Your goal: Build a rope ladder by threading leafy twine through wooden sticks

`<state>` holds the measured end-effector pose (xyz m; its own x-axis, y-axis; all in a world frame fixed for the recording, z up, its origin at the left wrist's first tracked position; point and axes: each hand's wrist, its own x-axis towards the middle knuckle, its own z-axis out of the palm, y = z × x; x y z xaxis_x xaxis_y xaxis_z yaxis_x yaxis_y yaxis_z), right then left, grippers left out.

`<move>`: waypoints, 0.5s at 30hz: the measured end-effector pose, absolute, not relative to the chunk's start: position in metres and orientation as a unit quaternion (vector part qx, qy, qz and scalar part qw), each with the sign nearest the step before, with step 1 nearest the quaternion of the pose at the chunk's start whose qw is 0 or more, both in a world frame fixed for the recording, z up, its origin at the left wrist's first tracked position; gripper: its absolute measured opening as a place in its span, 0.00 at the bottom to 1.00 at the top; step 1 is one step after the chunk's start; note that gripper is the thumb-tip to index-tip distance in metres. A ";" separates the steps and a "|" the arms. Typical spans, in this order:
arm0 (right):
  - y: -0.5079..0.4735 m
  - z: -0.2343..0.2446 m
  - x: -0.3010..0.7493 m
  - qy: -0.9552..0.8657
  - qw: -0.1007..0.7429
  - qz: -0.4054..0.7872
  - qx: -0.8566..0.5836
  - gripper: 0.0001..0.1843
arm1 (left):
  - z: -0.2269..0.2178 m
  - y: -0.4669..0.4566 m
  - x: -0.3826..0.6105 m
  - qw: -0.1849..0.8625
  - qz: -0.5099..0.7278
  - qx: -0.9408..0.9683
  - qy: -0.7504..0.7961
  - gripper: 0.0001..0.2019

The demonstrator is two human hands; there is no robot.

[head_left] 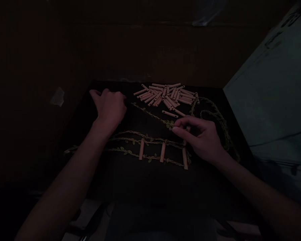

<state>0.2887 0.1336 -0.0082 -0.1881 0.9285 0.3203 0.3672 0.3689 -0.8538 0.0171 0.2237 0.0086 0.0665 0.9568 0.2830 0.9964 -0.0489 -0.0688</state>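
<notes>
My right hand (200,135) pinches a leafy braided cord (153,115) between thumb and fingertips, close to a cluster of small green leaves. That length runs taut up and left to my left hand (110,107), whose curled fingers close on its far end; the fingertips themselves are hidden behind the back of the hand. Below lies a small ladder of leafy cords with short wooden rungs, among them a left rung (141,149), a middle rung (163,152) and a right rung (185,158). Part of another wooden piece shows beneath my right hand.
A pile of drilled wooden sticks (163,95) lies at the back of the dark table (145,187). One loose stick (170,114) is in front of it. More leafy cord (222,118) loops along the right. Brown cardboard (140,50) stands behind. The light is dim.
</notes>
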 end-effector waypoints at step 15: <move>0.140 -0.015 0.289 -0.691 0.430 0.340 -0.471 0.05 | 0.022 0.179 0.075 -0.267 -0.194 -0.888 -0.319 0.18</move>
